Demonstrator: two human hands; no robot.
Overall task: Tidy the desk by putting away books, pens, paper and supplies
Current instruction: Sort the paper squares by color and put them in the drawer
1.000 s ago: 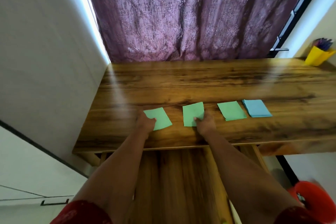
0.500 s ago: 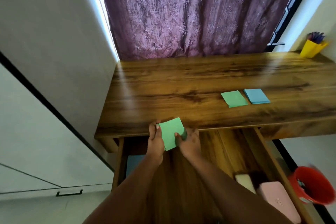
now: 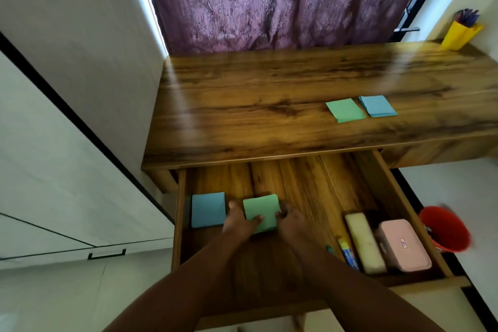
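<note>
The green pad's (image 3: 260, 213) lower edge is hidden by both hands (image 3: 238, 219) (image 3: 292, 221) gripping it inside the drawer (image 3: 388, 191), beside a blue pad (image 3: 208, 209).

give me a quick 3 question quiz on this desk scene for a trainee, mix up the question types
1. True or false: both hands, left and right, hold the green paper stack inside the open drawer.
2. Multiple choice: what lies directly beside that stack in the drawer, on the person's left? A) pink case B) blue paper stack C) yellow pen cup
3. Fill in: the number of paper stacks left on the desktop is ___.

Key
1. True.
2. B, the blue paper stack. The pink case sits at the drawer's right end; the yellow pen cup stands on the desk's far right corner.
3. Two: a green stack and a blue stack, side by side.
</note>
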